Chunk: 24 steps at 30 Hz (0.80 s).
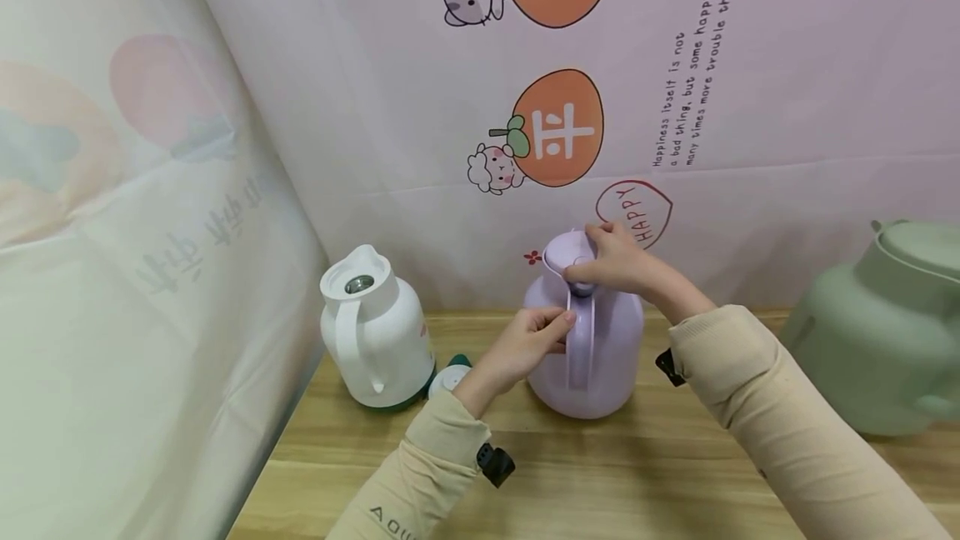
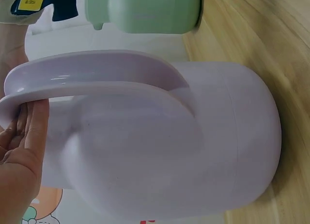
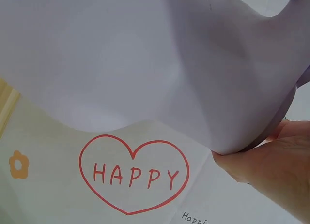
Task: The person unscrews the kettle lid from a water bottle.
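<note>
A lilac thermos jug (image 1: 618, 348) stands upright on the wooden table, its handle facing me. My left hand (image 1: 528, 344) grips the upper part of the handle (image 1: 580, 348), thumb on its outer face; in the left wrist view the fingers of my left hand (image 2: 29, 141) reach under it. At the top, my right hand (image 1: 618, 261) grips the round lilac lid (image 1: 566, 250) with fingers and thumb spread across it. The right wrist view has the jug's body (image 3: 121, 64) filling the upper part, with my right hand (image 3: 271, 158) at the edge of the lid.
To the left stands a white thermos jug (image 1: 382, 340) with its mouth uncovered. A white and green stopper (image 1: 448, 377) lies beside its base. A larger sage green jug (image 1: 877, 348) stands at the right. Behind them hangs a printed cloth (image 1: 405, 107), and another covers the left side.
</note>
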Motion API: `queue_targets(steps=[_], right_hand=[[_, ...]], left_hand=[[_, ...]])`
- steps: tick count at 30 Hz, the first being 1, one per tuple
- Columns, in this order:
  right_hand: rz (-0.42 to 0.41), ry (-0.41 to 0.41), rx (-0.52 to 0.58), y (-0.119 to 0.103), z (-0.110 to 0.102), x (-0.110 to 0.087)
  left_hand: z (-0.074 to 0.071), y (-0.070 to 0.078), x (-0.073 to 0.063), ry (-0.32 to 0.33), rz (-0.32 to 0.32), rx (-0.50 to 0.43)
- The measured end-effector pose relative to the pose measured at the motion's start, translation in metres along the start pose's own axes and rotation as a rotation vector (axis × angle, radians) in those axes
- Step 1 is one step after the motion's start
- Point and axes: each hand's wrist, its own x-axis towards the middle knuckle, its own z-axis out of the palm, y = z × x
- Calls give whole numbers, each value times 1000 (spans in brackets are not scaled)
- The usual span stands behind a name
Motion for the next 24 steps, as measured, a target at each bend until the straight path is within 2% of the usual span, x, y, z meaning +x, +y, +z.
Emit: queue_targets(steps=[7, 15, 24], right_hand=[[-39, 15, -62, -1, 0, -1], [-74, -9, -110, -2, -1, 0], [-96, -44, -91, -2, -4, 1]], left_hand=[[-2, -2, 1, -30, 16, 23], [-2, -4, 0, -44, 20, 44], [0, -2, -2, -30, 43, 85]])
